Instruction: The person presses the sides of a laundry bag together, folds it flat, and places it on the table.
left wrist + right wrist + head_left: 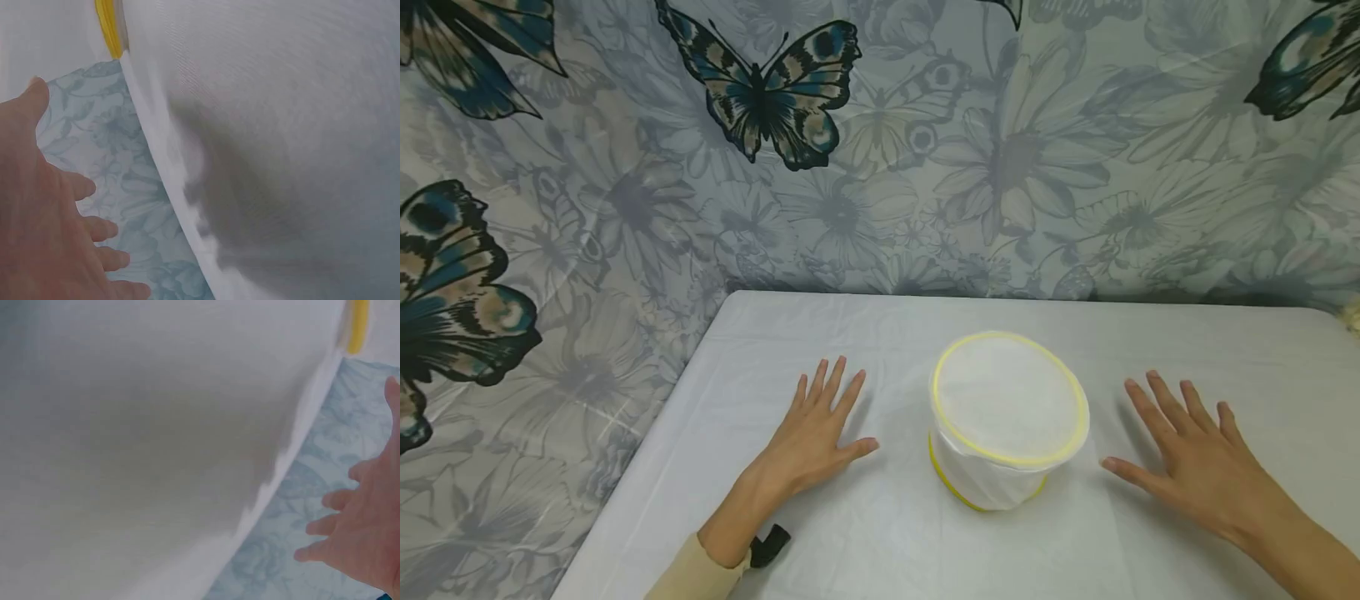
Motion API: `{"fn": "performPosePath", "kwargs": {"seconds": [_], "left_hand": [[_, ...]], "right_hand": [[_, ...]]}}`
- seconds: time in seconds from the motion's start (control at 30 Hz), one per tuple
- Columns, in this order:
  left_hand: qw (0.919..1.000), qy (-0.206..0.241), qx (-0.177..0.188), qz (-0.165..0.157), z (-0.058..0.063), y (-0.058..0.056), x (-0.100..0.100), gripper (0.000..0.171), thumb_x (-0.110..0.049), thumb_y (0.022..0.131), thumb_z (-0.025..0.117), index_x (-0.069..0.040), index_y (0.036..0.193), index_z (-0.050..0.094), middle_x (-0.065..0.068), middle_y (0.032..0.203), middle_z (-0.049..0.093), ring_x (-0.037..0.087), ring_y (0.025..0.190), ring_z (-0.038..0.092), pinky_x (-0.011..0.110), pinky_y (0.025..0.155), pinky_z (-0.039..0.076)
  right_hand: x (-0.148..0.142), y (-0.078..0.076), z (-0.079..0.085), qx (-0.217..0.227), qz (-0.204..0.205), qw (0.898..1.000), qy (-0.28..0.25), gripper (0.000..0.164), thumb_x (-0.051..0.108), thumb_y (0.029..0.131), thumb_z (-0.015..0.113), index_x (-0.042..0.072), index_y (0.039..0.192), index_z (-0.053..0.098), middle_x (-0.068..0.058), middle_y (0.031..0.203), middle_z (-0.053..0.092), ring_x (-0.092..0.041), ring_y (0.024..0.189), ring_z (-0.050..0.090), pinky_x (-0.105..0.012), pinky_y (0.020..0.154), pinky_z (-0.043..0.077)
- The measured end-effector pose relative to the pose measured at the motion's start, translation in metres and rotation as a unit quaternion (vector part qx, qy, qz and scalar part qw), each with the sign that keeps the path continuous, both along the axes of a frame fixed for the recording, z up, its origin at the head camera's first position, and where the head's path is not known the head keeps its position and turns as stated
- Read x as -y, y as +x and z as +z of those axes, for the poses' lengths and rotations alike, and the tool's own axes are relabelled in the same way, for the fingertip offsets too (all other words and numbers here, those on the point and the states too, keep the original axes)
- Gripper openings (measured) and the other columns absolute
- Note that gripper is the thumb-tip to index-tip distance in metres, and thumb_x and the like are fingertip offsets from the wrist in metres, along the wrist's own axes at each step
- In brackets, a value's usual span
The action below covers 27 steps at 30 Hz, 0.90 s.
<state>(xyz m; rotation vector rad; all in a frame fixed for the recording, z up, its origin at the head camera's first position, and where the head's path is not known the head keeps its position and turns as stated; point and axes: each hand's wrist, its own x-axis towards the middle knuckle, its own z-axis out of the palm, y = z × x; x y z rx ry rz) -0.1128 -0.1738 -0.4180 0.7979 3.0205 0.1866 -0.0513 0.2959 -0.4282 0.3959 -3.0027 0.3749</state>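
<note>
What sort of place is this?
Possibly a corner of a home room: butterfly-patterned wall covering, a white-covered table, and a yellow-trimmed white container on it.

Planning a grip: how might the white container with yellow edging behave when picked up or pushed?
The white container probably gives when squeezed: its side looks creased, like fabric. Its smoothly curved yellow edging looks stiffer, likely keeping it round. Pushed, its wide, low form might slide rather than tip.

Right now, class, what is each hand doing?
Left hand: open, fingers spread, holding nothing.
Right hand: open, fingers spread, holding nothing.
</note>
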Motion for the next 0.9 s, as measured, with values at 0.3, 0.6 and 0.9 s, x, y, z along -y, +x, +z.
{"fn": "performPosePath", "kwargs": {"seconds": [0.3,0.6,0.9], "left_hand": [[0.9996,0.025,0.003,-0.011,0.012,0.003,-0.007,0.092,-0.064,0.093,0.054,-0.021,0.161,0.009,0.007,0.166,-0.011,0.03,0.151,-0.012,0.059,0.119,0.004],[0.9958,0.058,-0.033,-0.063,0.026,0.007,-0.014,0.093,-0.062,0.093,0.057,-0.02,0.161,0.011,0.005,0.167,-0.005,0.025,0.152,-0.005,0.051,0.121,0.012],[0.9862,0.1,-0.069,-0.112,0.041,0.01,-0.022,0.092,-0.059,0.092,0.061,-0.023,0.161,0.012,0.001,0.167,0.002,0.028,0.152,0.002,0.053,0.117,0.026]], "right_hand": [[0.007,0.001,0.015,-0.029,0.025,0.999,0.005,0.105,0.055,0.087,0.069,0.013,0.161,0.007,-0.015,0.166,-0.004,-0.038,0.149,-0.015,-0.054,0.116,-0.016],[0.014,0.001,0.032,-0.053,0.058,0.996,-0.032,0.106,0.049,0.083,0.076,0.017,0.161,0.012,-0.016,0.165,0.012,-0.039,0.151,-0.002,-0.048,0.121,-0.007],[0.021,0.004,0.053,-0.027,0.061,0.994,-0.084,0.103,0.041,0.083,0.08,0.025,0.161,0.015,-0.011,0.163,0.022,-0.038,0.15,0.015,-0.063,0.115,0.016]]}}
